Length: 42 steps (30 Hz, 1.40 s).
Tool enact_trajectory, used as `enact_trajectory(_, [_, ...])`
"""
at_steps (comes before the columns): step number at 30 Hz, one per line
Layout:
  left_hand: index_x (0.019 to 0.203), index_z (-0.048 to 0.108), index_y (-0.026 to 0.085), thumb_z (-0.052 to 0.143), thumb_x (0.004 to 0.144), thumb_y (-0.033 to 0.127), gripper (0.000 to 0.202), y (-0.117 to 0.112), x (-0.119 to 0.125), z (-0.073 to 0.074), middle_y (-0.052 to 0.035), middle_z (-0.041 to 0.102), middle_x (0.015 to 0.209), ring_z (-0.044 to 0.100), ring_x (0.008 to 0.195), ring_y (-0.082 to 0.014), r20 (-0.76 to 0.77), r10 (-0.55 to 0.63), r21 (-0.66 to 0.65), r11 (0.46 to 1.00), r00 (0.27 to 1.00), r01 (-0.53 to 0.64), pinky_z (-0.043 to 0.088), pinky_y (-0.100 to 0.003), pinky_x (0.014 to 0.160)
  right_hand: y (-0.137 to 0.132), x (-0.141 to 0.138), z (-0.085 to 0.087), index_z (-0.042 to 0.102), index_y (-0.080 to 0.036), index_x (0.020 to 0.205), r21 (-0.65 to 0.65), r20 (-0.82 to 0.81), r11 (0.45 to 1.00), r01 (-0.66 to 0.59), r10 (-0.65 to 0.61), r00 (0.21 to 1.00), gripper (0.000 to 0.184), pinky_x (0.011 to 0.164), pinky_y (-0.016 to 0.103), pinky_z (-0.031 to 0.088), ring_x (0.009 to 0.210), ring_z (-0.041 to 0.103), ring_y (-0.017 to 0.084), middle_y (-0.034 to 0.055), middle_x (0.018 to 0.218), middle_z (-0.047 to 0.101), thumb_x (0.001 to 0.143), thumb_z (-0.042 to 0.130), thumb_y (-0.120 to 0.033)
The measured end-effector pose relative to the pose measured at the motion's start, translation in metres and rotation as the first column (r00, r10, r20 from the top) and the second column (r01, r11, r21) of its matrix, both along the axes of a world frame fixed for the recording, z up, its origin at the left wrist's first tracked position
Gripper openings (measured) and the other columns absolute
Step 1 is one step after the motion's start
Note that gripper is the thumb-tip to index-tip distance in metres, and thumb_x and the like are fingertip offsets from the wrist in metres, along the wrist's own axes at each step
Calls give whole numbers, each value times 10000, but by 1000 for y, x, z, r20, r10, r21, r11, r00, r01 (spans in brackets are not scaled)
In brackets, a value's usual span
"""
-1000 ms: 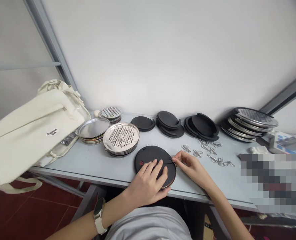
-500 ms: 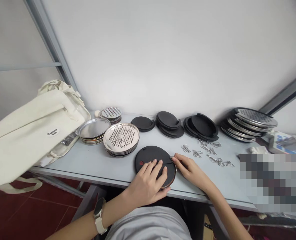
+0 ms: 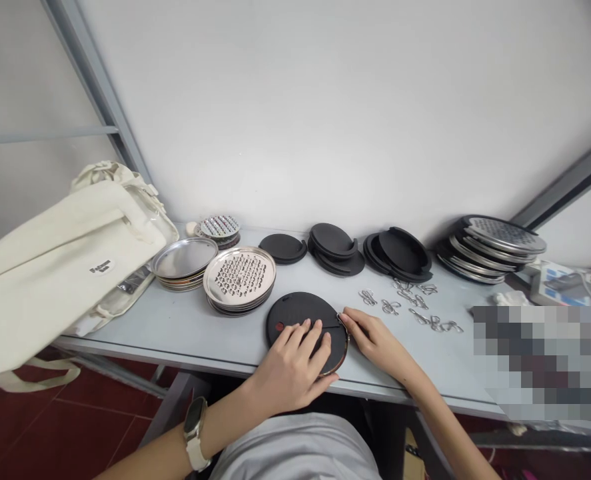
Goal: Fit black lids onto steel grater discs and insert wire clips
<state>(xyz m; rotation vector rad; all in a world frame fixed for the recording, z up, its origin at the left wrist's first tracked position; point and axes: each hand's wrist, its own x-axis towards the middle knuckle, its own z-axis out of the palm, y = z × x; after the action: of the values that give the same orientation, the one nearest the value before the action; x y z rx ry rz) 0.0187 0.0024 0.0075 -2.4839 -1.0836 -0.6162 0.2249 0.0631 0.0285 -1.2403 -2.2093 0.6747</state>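
Head view: the black disc (image 3: 295,310) lies flat on the tabletop (image 3: 185,327), close to its near edge and straight ahead of the person. Being round, it has no long axis. A thin straight line crosses its face, running from about the middle out to the right rim. A small red spot shows near the left rim.

The left hand (image 3: 289,370) rests on the near half of the disc, palm down, fingers spread wide and flat. It presses rather than grips, and a watch (image 3: 195,433) sits on that wrist. The right hand (image 3: 378,341) lies just to the right of the disc, its fingertips drawn narrow and meeting the rim where the thin line ends. Whether anything small is pinched between them is too fine to tell. So both hands touch the disc, the left on top and the right at its right edge.

Beyond the disc and to its right, loose wire clips (image 3: 410,303) lie scattered, nearer the right hand than the left. Just beyond the disc to its left stands a stack of grater plates (image 3: 239,277), with plain metal plates (image 3: 185,259) further left. Piles of black lids (image 3: 335,247) line the wall behind the disc. A cloth bag (image 3: 60,267) lies far to the left, well apart.
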Motion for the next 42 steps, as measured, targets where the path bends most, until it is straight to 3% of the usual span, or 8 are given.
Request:
enact_trajectory(23, [1274, 527, 119, 437, 932, 490, 512, 0, 2, -1, -175, 528, 1322, 516, 1171, -318, 15, 25, -8, 1000, 1000, -25, 368, -428, 947, 9, 3, 2, 504, -220, 793, 4, 78, 995, -100, 100, 992, 300, 664, 304, 415, 665, 536, 186, 22, 726, 582, 1001, 317, -328])
enact_trajectory(29, [1278, 528, 131, 417, 938, 485, 504, -2, 3, -4, -168, 528, 1327, 510, 1179, -324, 43, 47, -15, 999, 998, -46, 363, -437, 952, 6, 4, 2, 420, -227, 730, 9, 93, 997, -79, 78, 993, 318, 618, 290, 393, 616, 509, 175, -4, 669, 526, 1004, 299, -334])
enact_trajectory(42, [1276, 534, 134, 418, 940, 478, 495, -3, 4, -5, -169, 527, 1331, 512, 1177, -329, 58, 60, 3, 998, 997, -60, 371, -430, 947, 5, 7, 3, 378, -225, 698, -16, 84, 996, -92, 93, 992, 290, 572, 269, 358, 595, 427, 149, -26, 650, 462, 973, 345, -312])
